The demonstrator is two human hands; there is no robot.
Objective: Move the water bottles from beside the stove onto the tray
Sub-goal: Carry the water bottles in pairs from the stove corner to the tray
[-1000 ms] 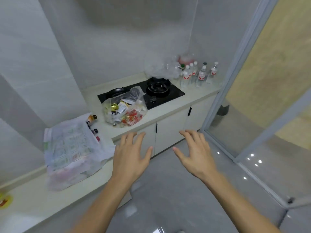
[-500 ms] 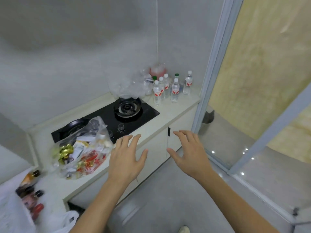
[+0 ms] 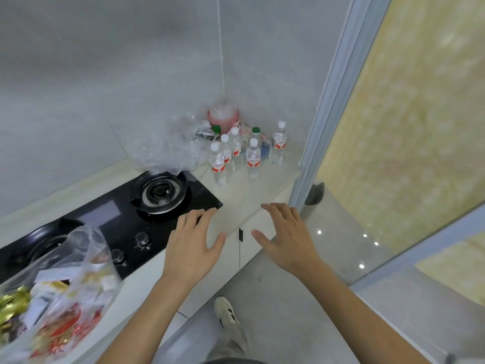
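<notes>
Several small clear water bottles (image 3: 253,160) with white caps and red labels stand upright on the pale counter (image 3: 249,190), to the right of the black gas stove (image 3: 136,211), in the corner by the wall. My left hand (image 3: 194,245) hovers with fingers spread over the stove's front right corner. My right hand (image 3: 286,237) is spread open over the counter's front edge. Both hands hold nothing and are well short of the bottles. No tray is in view.
A crumpled clear plastic bag (image 3: 170,145) and a pink-filled jar (image 3: 223,119) sit behind the bottles. A plastic bag of snacks (image 3: 57,298) lies at the near left. A glass door frame (image 3: 322,114) bounds the counter's right end. White cabinet doors (image 3: 236,248) are below.
I have stepped along the counter to the right; the bottles and stove are now much closer. Both open hands have moved forward over the counter's edge.
</notes>
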